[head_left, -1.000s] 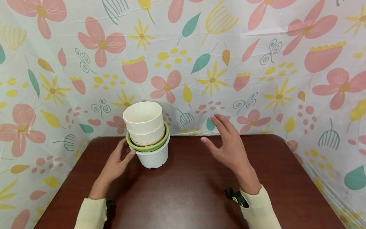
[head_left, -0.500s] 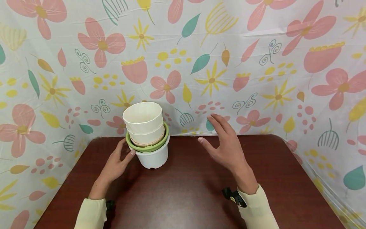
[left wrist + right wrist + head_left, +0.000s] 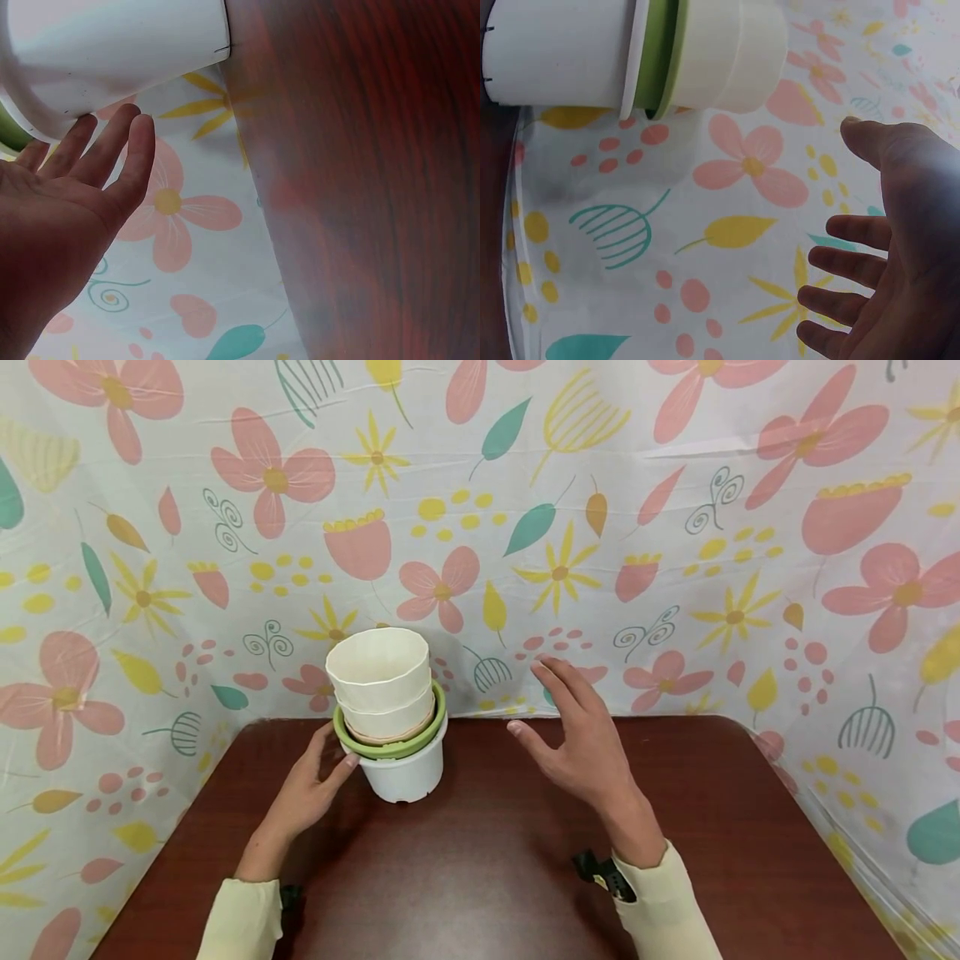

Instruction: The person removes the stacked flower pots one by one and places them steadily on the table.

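A stack of flower pots stands upright at the back left of the table. A white pot [image 3: 405, 777] is at the bottom, a green pot [image 3: 390, 748] sits in it, and cream pots [image 3: 378, 670] with faceted rims are nested on top. At the stack's left side is my left hand [image 3: 303, 789], thumb and fingers spread by the white pot's rim. In the left wrist view its fingertips reach the white pot's wall [image 3: 127, 52]; firm contact is hard to tell. My right hand [image 3: 588, 752] hovers to the right of the stack, fingers extended, holding nothing.
The dark red-brown wooden table [image 3: 442, 893] has rounded back corners. Behind it and along both sides hangs a white sheet [image 3: 480, 560] printed with flowers and leaves. Each wrist wears a black strap device, such as the right wrist camera [image 3: 600, 872].
My right hand has drifted left, nearer the stack. The left hand and the pots keep their places, apart from a slight shift of the head view.
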Tool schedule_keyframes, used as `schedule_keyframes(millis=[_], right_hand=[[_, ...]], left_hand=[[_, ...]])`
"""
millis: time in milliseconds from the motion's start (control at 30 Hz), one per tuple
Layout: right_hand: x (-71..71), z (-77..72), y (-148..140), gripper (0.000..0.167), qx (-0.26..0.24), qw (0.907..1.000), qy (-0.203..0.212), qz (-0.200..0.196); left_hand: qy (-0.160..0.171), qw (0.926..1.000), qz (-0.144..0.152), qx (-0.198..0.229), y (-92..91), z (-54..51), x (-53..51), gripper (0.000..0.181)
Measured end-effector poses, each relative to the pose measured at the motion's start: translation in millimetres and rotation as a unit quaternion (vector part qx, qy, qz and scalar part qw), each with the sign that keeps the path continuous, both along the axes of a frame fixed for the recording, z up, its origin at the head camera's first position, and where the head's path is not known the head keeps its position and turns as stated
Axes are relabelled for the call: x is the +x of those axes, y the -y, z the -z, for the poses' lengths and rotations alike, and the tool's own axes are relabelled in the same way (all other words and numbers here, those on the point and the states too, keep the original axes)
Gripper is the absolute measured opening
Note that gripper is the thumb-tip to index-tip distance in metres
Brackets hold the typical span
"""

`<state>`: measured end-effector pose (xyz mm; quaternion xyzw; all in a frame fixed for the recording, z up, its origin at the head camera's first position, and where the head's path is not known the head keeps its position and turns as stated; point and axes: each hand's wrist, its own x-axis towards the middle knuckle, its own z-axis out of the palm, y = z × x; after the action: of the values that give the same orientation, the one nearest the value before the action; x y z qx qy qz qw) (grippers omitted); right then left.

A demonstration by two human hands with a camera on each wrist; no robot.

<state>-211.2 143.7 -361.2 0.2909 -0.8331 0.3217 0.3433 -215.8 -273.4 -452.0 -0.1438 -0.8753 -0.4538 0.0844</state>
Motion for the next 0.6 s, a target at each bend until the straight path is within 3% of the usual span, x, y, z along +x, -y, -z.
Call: schedule_keyframes(millis=[600], right_hand=[[-2.6,-8.2,15,0.075,0.007,0.9993,-0.023,-0.030]], left_hand=[[0.007,1.0000,-0.005,0.000,0.1,0.6,-0.3,0.070]])
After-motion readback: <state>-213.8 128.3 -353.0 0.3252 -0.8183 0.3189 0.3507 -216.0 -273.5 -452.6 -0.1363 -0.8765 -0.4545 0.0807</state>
